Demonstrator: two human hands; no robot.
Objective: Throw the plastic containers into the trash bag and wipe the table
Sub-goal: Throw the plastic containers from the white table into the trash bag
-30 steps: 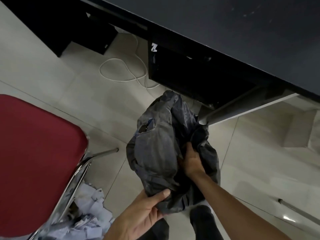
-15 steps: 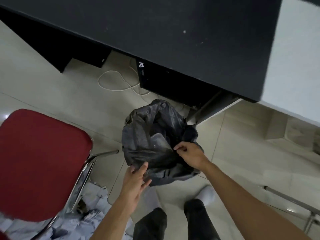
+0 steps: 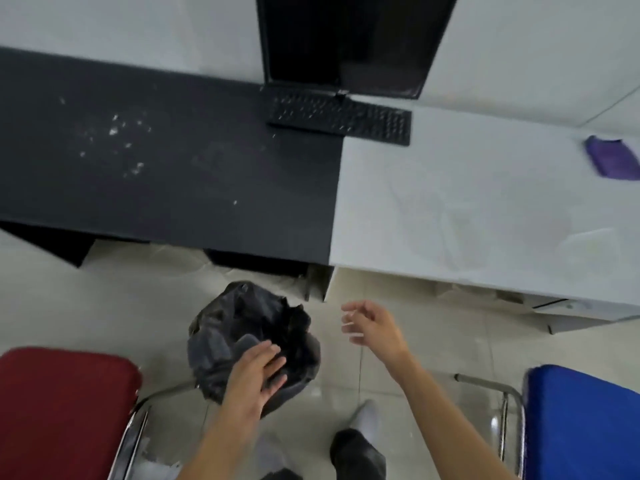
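A black trash bag (image 3: 242, 327) stands open on the floor tiles below the table edge. My left hand (image 3: 258, 374) lies flat over the bag's near rim, fingers spread, holding nothing. My right hand (image 3: 372, 325) hovers to the right of the bag, clear of it, fingers loosely apart and empty. The table has a black half (image 3: 166, 181) speckled with white crumbs (image 3: 119, 133) and a white half (image 3: 467, 209). A purple cloth (image 3: 611, 161) lies at the far right of the white half. No plastic container shows outside the bag.
A keyboard (image 3: 341, 117) and a dark monitor (image 3: 353, 39) sit at the back of the table. A red chair (image 3: 62, 407) stands at my left, a blue chair (image 3: 585, 424) at my right. Crumpled paper (image 3: 152, 467) lies under the red chair.
The view has risen from the floor to the table top. My right hand has let go of the bag and moved off to the right. My left hand now rests on the bag's rim.
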